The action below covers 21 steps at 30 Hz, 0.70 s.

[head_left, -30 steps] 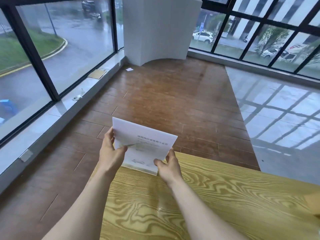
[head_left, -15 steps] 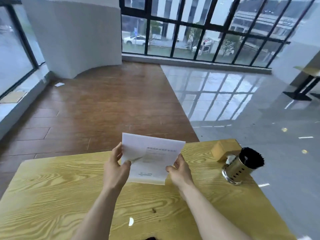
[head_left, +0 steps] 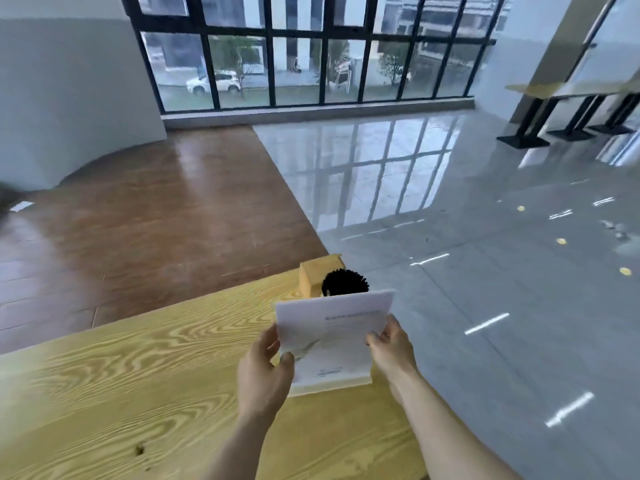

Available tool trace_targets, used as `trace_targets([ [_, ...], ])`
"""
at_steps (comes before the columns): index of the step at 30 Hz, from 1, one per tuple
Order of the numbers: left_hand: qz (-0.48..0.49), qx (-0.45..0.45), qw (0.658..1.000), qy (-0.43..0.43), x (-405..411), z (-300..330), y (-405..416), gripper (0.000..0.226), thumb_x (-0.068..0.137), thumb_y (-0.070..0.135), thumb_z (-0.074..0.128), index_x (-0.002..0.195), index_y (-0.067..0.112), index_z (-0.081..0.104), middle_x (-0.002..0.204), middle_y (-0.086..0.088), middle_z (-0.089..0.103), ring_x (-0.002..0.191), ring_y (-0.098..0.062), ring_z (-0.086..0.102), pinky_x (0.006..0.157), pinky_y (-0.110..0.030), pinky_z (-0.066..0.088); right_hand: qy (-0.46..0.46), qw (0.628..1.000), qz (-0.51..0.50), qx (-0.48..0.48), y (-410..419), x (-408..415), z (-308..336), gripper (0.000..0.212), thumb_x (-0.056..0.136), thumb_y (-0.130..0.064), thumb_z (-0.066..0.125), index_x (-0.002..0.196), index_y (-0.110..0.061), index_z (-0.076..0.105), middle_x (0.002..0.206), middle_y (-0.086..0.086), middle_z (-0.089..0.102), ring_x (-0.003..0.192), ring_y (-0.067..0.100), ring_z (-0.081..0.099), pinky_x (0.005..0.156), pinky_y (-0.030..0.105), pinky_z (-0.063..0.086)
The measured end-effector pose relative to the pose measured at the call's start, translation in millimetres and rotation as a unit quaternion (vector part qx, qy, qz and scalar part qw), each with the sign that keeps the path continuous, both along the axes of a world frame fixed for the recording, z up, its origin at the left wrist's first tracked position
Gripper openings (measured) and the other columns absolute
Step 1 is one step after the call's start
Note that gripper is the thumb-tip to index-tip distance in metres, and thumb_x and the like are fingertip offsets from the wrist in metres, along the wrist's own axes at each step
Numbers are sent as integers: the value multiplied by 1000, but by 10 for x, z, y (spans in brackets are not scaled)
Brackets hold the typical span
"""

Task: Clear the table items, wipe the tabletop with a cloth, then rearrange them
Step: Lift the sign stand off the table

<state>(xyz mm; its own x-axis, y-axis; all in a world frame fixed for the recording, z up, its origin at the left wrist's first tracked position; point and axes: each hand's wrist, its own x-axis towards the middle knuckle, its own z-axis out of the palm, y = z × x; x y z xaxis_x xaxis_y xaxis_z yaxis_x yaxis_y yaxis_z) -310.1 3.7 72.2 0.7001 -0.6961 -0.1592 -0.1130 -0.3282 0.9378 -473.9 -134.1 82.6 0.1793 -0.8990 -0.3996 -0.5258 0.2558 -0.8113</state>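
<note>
- White printed sheet (head_left: 332, 337): held upright in both hands above the right end of the table, its lower edge at or just above the wood; contact cannot be told. A second earlier it hung beyond the table's far left edge, over the wooden floor; half a second earlier it was above the middle of the tabletop. It has thus travelled rightward along the table.
- Left hand (head_left: 265, 372): grasps the sheet's left edge, thumb on the near face and fingers behind. The grip is unchanged through all three views.
- Right hand (head_left: 393, 348): pinches the sheet's right edge in the same way, likewise unchanged.
- Holder of dark sticks (head_left: 344, 282): stands directly behind the sheet, only its black top showing above the paper's upper edge. Half a second earlier it stood well to the right of the sheet.
- Yellow block (head_left: 313, 275): sits at the far right corner of the table, just beside the holder.
- Table (head_left: 138, 375): pale, strongly grained wood, bare across the visible left and middle; no cloth is in view.
- Reading for the task: the sheet appears to be carried toward the holder and block, which suggests the rearranging stage, with the sheet about to be set down near them. This is a judgement; whether the wiping is done cannot be told.
</note>
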Motion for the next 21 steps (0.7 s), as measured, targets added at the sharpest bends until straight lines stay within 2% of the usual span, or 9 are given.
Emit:
trace_targets([
  [2, -10, 13, 1000, -1, -236, -56, -136, 56, 85, 2, 58, 138, 20, 60, 128, 8, 70, 123, -12, 64, 97, -34, 54, 0, 1000, 4, 20, -187, -210, -51, 65, 85, -29, 57, 148, -25, 41, 139, 7, 61, 121, 31, 60, 99, 47, 52],
  [5, -14, 21, 1000, 3, -460, -96, -277, 57, 86, 2, 58, 140, 20, 58, 131, 9, 68, 125, -10, 62, 100, -32, 52, -20, 999, 0, 39, -379, -380, -92, 58, 89, -20, 56, 146, -23, 42, 137, 8, 61, 120, 33, 60, 94, 44, 50],
  [8, -2, 36, 999, -5, -511, -107, -326, 58, 86, 2, 59, 140, 24, 57, 130, 11, 67, 126, -8, 61, 100, -33, 52, -28, 999, 9, 32, -453, -418, -99, 55, 90, -17, 56, 142, -32, 44, 130, 0, 64, 116, 28, 61, 97, 48, 53],
  [11, 9, 43, 999, -27, -511, -91, -318, 57, 86, 4, 59, 137, 29, 58, 126, 12, 69, 124, -8, 62, 97, -31, 51, -32, 999, 1, 27, -449, -395, -144, 58, 89, -18, 58, 142, -35, 42, 125, -4, 63, 111, 24, 62, 91, 48, 55],
  [14, 5, 43, 999, -30, -533, -65, -280, 62, 88, 5, 59, 144, 29, 52, 130, 11, 69, 124, -4, 61, 98, -29, 50, -31, 999, -33, 26, -399, -346, -231, 65, 86, -23, 59, 147, -29, 38, 135, -1, 62, 115, 27, 61, 97, 50, 53],
  [18, 3, 39, 999, -32, -474, -80, -151, 65, 91, 7, 60, 152, 27, 44, 142, 6, 62, 130, -8, 58, 104, -30, 48, 32, 997, -63, 37, -221, -268, -333, 69, 97, -23, 55, 158, -17, 23, 155, 8, 46, 132, 37, 51, 100, 42, 44],
  [21, 9, 35, 999, -39, -336, -119, 86, 61, 95, 15, 59, 151, 32, 42, 146, 8, 58, 134, -7, 54, 104, -30, 46, 79, 993, -81, 17, 6, -220, -426, 62, 99, -25, 54, 154, -10, 30, 153, 15, 48, 134, 40, 50, 100, 43, 44],
])
